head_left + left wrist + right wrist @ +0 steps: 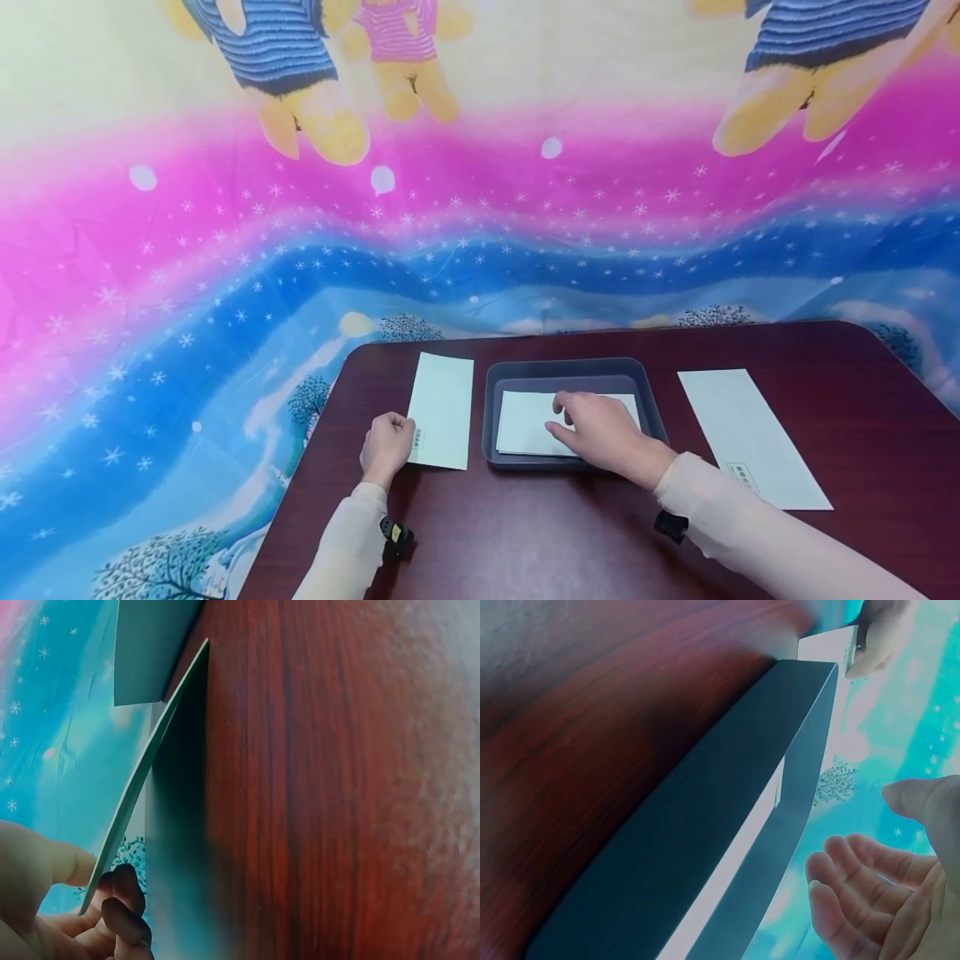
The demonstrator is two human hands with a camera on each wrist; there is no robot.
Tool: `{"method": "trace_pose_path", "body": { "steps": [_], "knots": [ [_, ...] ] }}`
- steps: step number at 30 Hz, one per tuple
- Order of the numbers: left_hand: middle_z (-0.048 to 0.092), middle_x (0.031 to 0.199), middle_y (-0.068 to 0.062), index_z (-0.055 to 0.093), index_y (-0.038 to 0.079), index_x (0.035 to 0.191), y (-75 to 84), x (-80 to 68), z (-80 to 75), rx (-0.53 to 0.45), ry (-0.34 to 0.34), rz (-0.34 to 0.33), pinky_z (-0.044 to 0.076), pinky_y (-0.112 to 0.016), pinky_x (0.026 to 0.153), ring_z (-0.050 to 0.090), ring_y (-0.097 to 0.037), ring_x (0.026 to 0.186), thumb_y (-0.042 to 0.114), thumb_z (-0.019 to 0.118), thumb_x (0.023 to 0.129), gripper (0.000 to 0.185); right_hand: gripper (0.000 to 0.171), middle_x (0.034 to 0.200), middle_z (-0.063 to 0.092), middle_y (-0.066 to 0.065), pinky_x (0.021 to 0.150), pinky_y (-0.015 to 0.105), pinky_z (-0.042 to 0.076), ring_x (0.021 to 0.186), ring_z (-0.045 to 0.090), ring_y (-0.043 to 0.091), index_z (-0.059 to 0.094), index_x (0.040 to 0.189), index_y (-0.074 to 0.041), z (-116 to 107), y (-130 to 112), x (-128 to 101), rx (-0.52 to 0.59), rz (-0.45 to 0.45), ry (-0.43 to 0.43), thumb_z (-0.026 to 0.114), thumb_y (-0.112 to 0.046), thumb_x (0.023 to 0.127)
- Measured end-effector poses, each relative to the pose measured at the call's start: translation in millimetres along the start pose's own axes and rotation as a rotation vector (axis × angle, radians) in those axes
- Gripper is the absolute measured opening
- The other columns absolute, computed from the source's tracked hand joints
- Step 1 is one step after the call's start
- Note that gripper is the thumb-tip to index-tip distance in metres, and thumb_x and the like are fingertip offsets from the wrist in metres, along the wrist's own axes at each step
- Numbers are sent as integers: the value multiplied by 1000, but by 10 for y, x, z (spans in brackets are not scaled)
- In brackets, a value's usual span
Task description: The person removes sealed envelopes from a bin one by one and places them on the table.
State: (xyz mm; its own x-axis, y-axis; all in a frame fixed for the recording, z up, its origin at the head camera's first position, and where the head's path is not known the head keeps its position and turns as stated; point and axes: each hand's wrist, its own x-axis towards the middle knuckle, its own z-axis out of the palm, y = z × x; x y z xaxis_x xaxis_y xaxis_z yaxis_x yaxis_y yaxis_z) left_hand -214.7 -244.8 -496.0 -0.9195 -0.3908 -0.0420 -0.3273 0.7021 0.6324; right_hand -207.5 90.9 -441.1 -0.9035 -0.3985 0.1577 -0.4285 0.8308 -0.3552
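My left hand [388, 446] pinches the near left edge of a pale envelope [442, 408] between thumb and fingers. In the left wrist view that envelope [142, 765] slants up from the table, its held edge raised. A small printed box shows beside the fingertips. Over the grey tray [570, 364] hovers my right hand [600, 429], holding nothing, thumb apart from the loosely bent fingers. Beneath it, white envelopes [525, 425] lie stacked inside the tray, partly hidden by this hand. The right wrist view shows the hand [885, 892] apart from the tray wall [705, 795].
Another pale envelope [757, 442] lies at the right on the dark red wooden table [525, 533], partly behind the right sleeve. A colourful printed cloth [480, 217] hangs behind the table's far edge. Each wrist wears a black strap.
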Motion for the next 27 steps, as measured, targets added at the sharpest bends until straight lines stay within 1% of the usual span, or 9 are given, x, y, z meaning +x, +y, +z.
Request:
{"method": "trace_pose_path", "body": {
  "steps": [4,10,17,27],
  "knots": [
    [68,78,0,70,14,89,-25,9,12,12,-14,-9,43,-36,66,62,-18,70,32,56,97,25,24,80,66,-3,56,30,45,65,55,6,70,103,-11,33,-56,4,2,-11,0,73,-32,91],
    [66,74,0,70,13,89,-65,21,-10,20,-45,6,41,-34,62,59,-17,65,32,56,98,25,22,80,68,-3,58,32,47,67,58,7,70,103,-12,74,-115,14,10,-7,-16,73,-31,91],
    [66,75,0,71,12,88,-83,34,-12,53,-51,2,41,-36,63,59,-19,68,31,58,97,24,22,79,67,-3,58,33,47,68,59,8,69,101,-12,110,-136,18,-7,-6,-19,74,-31,91],
    [69,81,-3,71,10,93,-108,32,4,54,-52,0,44,-39,64,62,-20,72,29,61,96,22,21,79,67,-3,58,32,48,68,59,8,70,101,-12,116,-136,6,-3,0,-23,74,-30,90]
  ]
}}
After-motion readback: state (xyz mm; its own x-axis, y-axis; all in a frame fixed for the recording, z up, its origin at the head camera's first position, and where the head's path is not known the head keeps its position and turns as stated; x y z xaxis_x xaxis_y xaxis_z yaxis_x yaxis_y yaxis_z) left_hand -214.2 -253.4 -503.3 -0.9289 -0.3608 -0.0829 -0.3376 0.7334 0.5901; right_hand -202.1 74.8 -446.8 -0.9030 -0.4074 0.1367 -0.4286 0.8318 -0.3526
